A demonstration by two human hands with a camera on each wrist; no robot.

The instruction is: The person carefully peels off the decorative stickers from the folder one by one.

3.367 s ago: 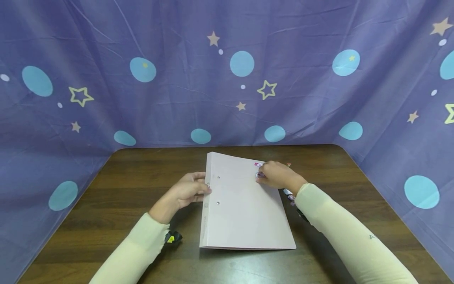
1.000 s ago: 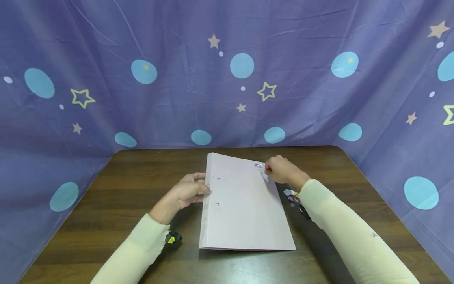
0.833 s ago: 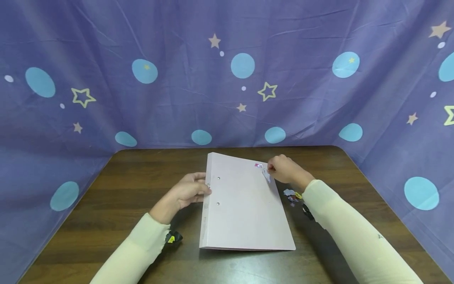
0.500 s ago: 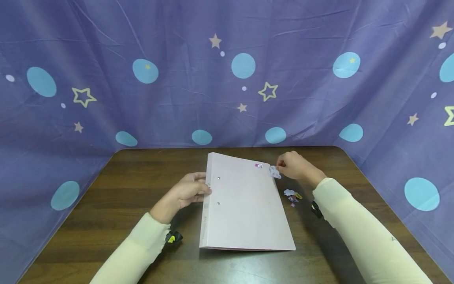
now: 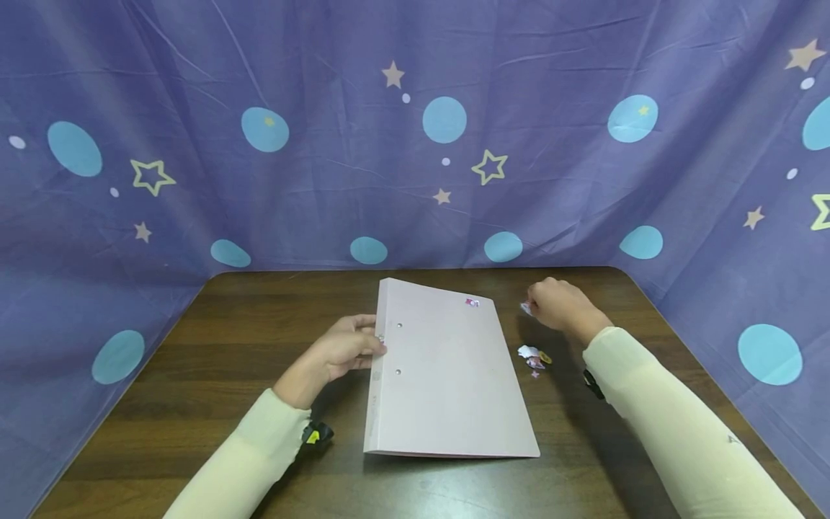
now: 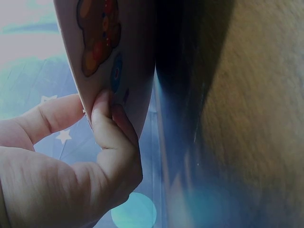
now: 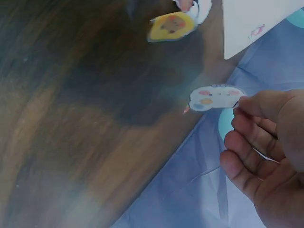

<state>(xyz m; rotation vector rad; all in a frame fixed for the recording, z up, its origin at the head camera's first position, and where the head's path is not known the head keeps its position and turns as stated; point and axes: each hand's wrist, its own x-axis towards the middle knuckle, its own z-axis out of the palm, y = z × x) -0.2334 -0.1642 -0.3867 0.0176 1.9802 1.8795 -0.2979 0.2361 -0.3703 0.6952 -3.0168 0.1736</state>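
Note:
A pale folder (image 5: pixel 447 375) with metal rivets lies at a slant on the table, a small pink sticker (image 5: pixel 472 303) near its upper right corner. My left hand (image 5: pixel 337 349) grips its spine edge between thumb and fingers. In the left wrist view the fingers press on the folder's other face, beside a brown bear sticker (image 6: pixel 98 35). Right of the folder, my right hand (image 5: pixel 563 306) pinches a white cartoon sticker (image 7: pixel 214 97) with pink cheeks between thumb and fingertip. The sticker is held above the table, clear of the folder.
A small heap of loose stickers (image 5: pixel 533 356) lies on the wooden table (image 5: pixel 259 295) beside the folder's right edge; a yellow one (image 7: pixel 172 27) shows in the right wrist view. A purple curtain (image 5: pixel 324 194) with stars and dots hangs behind the table.
My right hand has moved right, carrying the white sticker away from the folder's upper right part. The loose stickers on the table are now uncovered. My left hand stays in place.

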